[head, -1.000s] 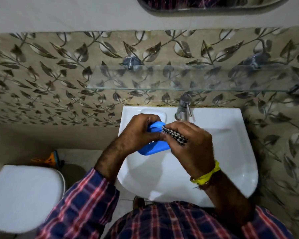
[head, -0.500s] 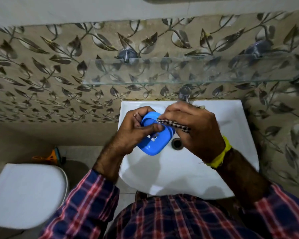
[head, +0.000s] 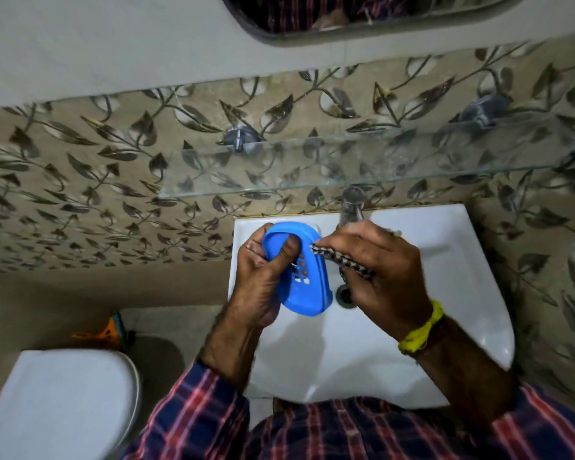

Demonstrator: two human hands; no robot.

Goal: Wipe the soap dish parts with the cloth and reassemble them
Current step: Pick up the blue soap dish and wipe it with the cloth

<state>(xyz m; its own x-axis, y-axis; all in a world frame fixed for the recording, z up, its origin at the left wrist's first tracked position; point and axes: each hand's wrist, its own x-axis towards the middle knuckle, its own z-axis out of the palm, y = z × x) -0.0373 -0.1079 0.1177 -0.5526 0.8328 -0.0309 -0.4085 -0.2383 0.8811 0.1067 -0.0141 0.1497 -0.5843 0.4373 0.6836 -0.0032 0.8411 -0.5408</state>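
The left hand (head: 259,277) grips the blue plastic soap dish part (head: 304,277). The right hand (head: 379,263) pinches the checked cloth (head: 339,262), wiping. Putting together looks not yet done.

A white sink (head: 445,260) sits against a wall of leaf-patterned tiles (head: 80,194), its drain (head: 345,295) showing and a metal tap (head: 352,207) at the back. Above runs a glass shelf (head: 312,171), higher still a mirror (head: 362,18). Left, a white toilet lid (head: 57,403), with something orange (head: 103,332) behind it.
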